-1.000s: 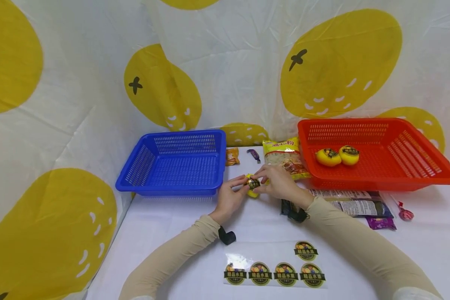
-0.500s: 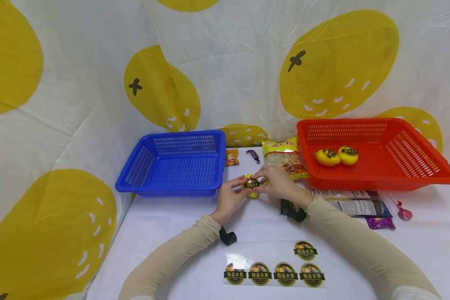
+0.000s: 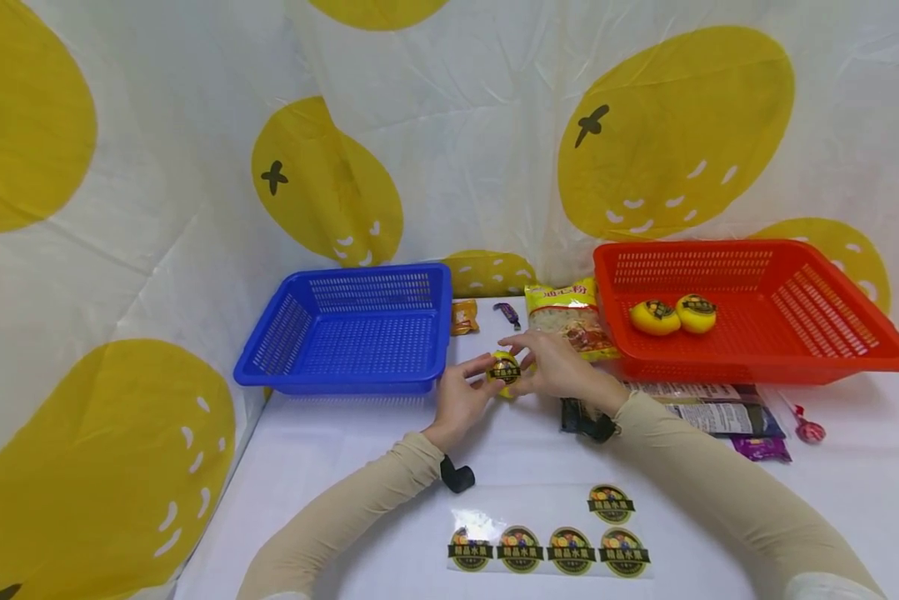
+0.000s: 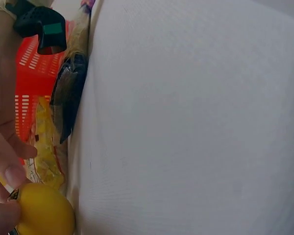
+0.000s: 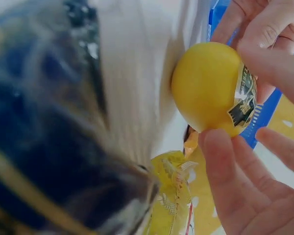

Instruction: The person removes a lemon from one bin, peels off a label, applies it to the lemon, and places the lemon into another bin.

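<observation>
Both hands hold a yellow lemon (image 5: pixel 206 83) just above or on the white tabletop, between the two baskets; whether it touches the cloth is hard to tell. A round black sticker (image 3: pixel 504 372) with gold lettering lies on its upper face. My left hand (image 3: pixel 460 402) pinches the left side with thumb and fingers. From the right, my right hand (image 3: pixel 557 368) has its thumb on the near side and fingertips at the far side. In front of the hands lies a clear sheet (image 3: pixel 546 566) bearing several more such stickers. Two stickered lemons (image 3: pixel 676 317) lie in the red basket (image 3: pixel 756 368).
A blue basket (image 3: pixel 355 385) stands left. Behind the hands lie an orange packet (image 3: pixel 464 317), a small purple candy (image 3: pixel 506 314) and a yellow noodle bag (image 3: pixel 569 321). To the right are dark long packets (image 3: pixel 719 417), a purple packet (image 3: pixel 762 449) and a red lollipop (image 3: pixel 811 431).
The right fingers have spread and drawn back slightly from the sticker, so more of it shows. The left hand stays nearly still on the lemon.
</observation>
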Action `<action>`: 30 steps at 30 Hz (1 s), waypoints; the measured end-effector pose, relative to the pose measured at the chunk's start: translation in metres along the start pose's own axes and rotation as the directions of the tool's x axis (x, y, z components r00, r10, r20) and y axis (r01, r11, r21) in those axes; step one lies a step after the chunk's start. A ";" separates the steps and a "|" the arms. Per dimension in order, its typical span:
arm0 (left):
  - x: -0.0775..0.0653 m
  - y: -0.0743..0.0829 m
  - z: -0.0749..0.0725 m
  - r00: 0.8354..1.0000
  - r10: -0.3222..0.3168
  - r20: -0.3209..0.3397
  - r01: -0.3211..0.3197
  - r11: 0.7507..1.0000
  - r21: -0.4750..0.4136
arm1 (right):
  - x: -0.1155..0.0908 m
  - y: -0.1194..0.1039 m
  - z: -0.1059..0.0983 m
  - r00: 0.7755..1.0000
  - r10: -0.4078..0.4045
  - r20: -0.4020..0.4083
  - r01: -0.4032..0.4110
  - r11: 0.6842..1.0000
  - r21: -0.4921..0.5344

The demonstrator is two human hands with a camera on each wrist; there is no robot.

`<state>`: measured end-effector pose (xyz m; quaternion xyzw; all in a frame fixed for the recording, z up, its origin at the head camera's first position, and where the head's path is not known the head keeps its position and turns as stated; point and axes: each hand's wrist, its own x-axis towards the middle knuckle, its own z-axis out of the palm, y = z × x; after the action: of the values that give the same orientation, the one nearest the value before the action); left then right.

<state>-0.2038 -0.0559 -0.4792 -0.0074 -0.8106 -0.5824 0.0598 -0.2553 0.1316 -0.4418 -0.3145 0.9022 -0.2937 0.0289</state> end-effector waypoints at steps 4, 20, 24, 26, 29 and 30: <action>-0.002 -0.002 0.000 1.000 0.003 0.004 -0.003 1.000 -0.005 | 0.003 0.000 0.003 0.996 0.020 0.082 -0.018 1.000 -0.025; -0.004 0.005 -0.001 0.998 -0.057 -0.016 0.057 0.998 -0.011 | 0.015 -0.007 0.008 0.997 0.019 0.071 -0.012 0.995 -0.099; -0.012 0.010 0.000 0.999 -0.048 -0.012 0.048 0.999 0.000 | 0.011 -0.008 0.004 0.997 0.029 0.069 -0.021 0.994 -0.108; -0.016 0.012 -0.001 0.999 -0.037 -0.011 0.037 0.999 0.002 | 0.007 -0.009 0.001 0.997 0.036 0.066 -0.029 0.994 -0.110; -0.021 0.017 -0.002 1.000 -0.025 -0.011 0.025 1.000 -0.004 | 0.000 -0.011 -0.005 0.998 0.043 0.052 -0.036 0.992 -0.120; -0.022 0.018 -0.002 1.000 -0.022 -0.011 0.022 1.000 -0.004 | -0.002 -0.012 -0.007 0.998 0.041 0.047 -0.035 0.991 -0.127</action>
<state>-0.1799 -0.0506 -0.4638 0.0044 -0.8091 -0.5847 0.0578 -0.2488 0.1288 -0.4302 -0.3057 0.9237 -0.2279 0.0369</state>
